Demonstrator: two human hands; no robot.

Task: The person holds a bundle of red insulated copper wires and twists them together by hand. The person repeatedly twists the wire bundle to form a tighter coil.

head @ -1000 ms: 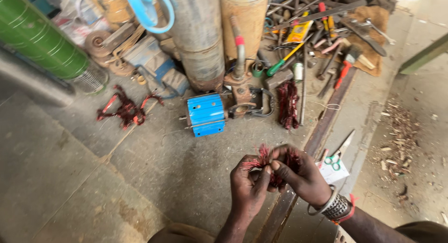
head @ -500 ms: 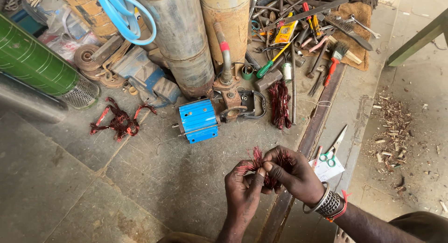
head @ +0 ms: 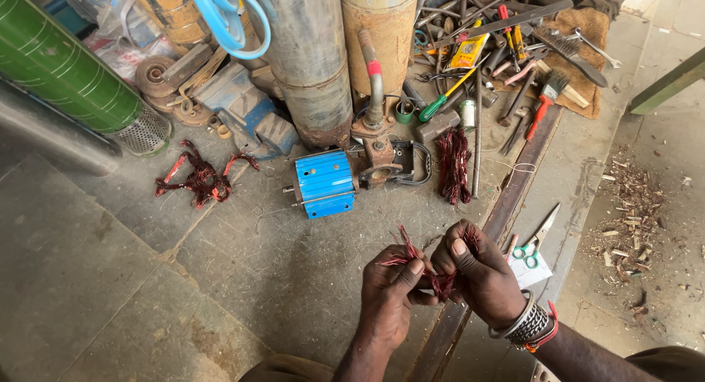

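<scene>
Since the earlier frames the view has slid so the blue motor housing (head: 324,183) sits closer to centre; both hands stayed low in frame, clamped on the same bundle. Hidden: most of the reddish copper wire bundle (head: 440,281) is buried between the palms, only frayed ends (head: 400,248) stick out up-left and a bit shows by the right hand. Forearms cut off at bottom edge. Left hand (head: 389,297) fingers curled tight, thumb and forefinger pinching the strands. Right hand (head: 481,275) closed over the bundle too, thumb pressed on top; bangles at the wrist. Bundle sits between both sets of fingertips, above the concrete floor (head: 110,279), near a rusty steel bar (head: 507,213). Scissors (head: 534,239) just right of the hands. Another wire tangle (head: 200,178) lies well apart left; one more (head: 454,165) beside the housing. Tool pile at top is too cluttered to sort.
</scene>
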